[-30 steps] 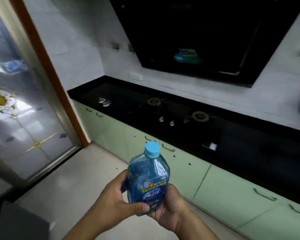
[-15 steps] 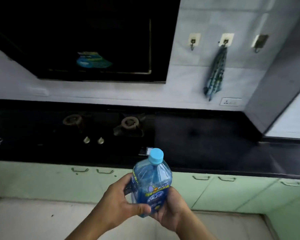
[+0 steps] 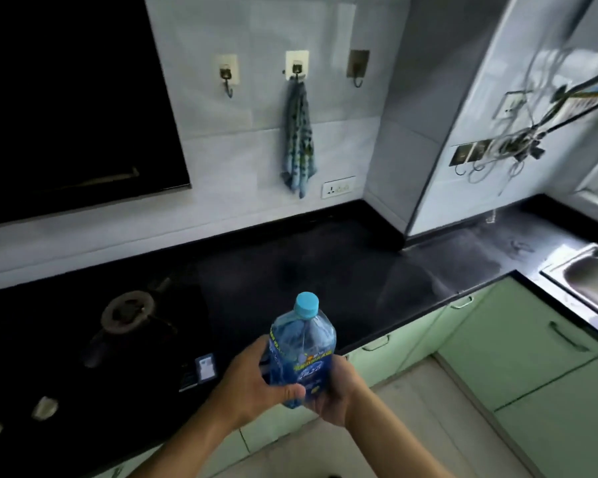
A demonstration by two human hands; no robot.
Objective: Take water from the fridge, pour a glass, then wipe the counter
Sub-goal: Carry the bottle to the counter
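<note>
A: We hold the water bottle [image 3: 302, 353] upright in both hands, just in front of the black counter [image 3: 325, 270]. Our left hand [image 3: 256, 384] wraps its left side, thumb pressed across the front near the base. Our right hand [image 3: 335, 391] cups it from the right and beneath.

B: Can we read the label?

A: Not really. We see a blue wrapper with a yellow-green band carrying small characters, and a white logo under it, too blurred to make out. The cap [image 3: 306, 305] is light blue and sits on the neck.

B: And the surface ahead of us?

A: The counter is dark and glossy, and runs into a corner. A gas burner [image 3: 126, 312] is set into it on our left, with two pale knobs [image 3: 44, 407] near the front edge. A small sticker [image 3: 204, 367] lies on the hob just left of our hands; its print is unreadable.

B: The room?

A: We see pale green cabinets [image 3: 515, 357] under the counter and grey-white wall tiles. Three hooks are on the wall, and a patterned blue cloth [image 3: 297, 139] hangs from the middle hook [image 3: 297, 69], above a wall socket [image 3: 338, 188]. A steel sink [image 3: 587, 274] is at the far right, and loose cables [image 3: 518, 139] trail from more sockets on the right wall.
</note>
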